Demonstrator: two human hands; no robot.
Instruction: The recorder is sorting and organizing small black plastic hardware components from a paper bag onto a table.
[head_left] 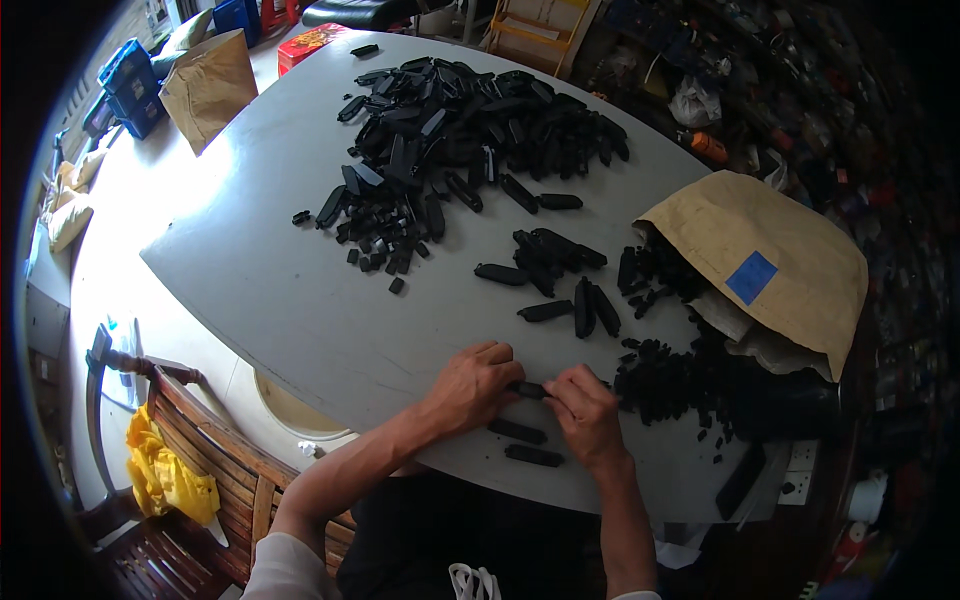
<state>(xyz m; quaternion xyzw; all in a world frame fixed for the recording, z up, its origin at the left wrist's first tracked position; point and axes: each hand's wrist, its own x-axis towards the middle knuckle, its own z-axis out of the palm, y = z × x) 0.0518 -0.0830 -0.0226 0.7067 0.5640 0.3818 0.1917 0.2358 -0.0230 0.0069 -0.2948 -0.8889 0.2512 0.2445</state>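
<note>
Tabletop [300, 290]: black parts [460, 125], bag [800, 245], perhaps shelving [790, 105]

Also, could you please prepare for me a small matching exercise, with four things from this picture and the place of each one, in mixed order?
Things
1. crumpled yellow item
2. black piece
3. blue patch
4. big heap of long black pieces

Places
A. on the brown paper bag at the right
B. on the far part of the table
C. on the wooden chair at the lower left
D. held between the left hand and the right hand

Right pairs: 1-C, 2-D, 3-A, 4-B
</note>
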